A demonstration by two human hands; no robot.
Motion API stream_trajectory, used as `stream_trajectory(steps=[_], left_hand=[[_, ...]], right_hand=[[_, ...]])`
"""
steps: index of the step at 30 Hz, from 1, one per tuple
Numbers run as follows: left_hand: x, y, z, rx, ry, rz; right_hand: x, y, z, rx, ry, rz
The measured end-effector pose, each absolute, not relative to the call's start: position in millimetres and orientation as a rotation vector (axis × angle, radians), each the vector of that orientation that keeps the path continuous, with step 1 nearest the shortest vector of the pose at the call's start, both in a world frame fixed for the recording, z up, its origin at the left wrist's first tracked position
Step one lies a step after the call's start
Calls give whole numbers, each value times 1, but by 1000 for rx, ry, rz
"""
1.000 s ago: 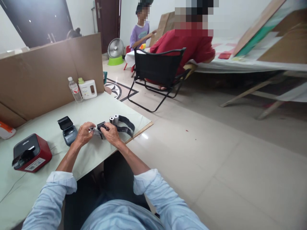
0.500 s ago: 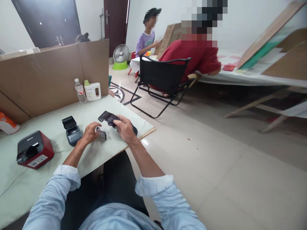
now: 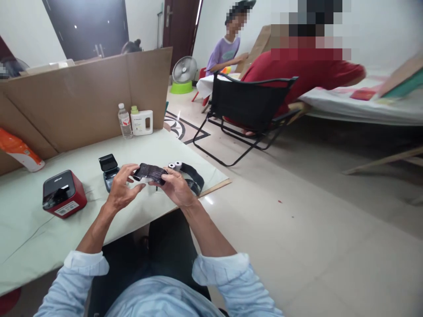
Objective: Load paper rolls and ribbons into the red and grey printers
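Observation:
Both my hands hold a dark crinkled wrapper point(image 3: 150, 171) above the pale green table point(image 3: 29, 233). My left hand point(image 3: 122, 189) pinches its left end, fingers curled. My right hand point(image 3: 175, 187) grips its right end. Just behind my right hand stand two small white paper rolls point(image 3: 175, 166) inside a black plastic tray point(image 3: 194, 176). A small dark blue printer point(image 3: 108, 169) with its lid raised sits behind my left hand.
A red and black label printer point(image 3: 62, 193) stands at the left. A water bottle point(image 3: 124, 122) and a white jug point(image 3: 142, 122) stand by the cardboard screen point(image 3: 82, 97). A person in red sits on a black folding chair point(image 3: 251, 105); another person stands beyond.
My view has swung left and both hands have come together on the dark wrapper. The small grey piece that my left hand held half a second ago is out of sight.

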State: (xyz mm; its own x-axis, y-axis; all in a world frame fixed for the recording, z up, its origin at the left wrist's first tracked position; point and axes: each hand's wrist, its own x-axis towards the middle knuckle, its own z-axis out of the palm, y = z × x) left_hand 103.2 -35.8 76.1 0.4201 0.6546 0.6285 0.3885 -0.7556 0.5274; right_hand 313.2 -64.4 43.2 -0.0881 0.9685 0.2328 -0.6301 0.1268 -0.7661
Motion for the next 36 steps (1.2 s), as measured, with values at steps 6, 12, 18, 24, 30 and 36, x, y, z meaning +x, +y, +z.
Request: stream_trajectory(steps=[6,12,18,24,30,36], left_hand=[[91,-41,76,2335,1012,1385],[69,-46,73,2138,1079,1307],[51,-60,67,1931,1142,1151],[37,-85,63,1798,1079,979],[19,-93,61,1972,1118,950],[6,-54,61,2117,1194,1051]], right_hand=[[294,-69,45,-468,-1007,1485],[276,-60,34,-723,-1107,1273],[257,-63,25,-788,-1296,1216],[248,-79,20,-819,-1407,1182],[237,-81,15,-795,-1491,1231],[223,-39,24,-761,-1605,1007]])
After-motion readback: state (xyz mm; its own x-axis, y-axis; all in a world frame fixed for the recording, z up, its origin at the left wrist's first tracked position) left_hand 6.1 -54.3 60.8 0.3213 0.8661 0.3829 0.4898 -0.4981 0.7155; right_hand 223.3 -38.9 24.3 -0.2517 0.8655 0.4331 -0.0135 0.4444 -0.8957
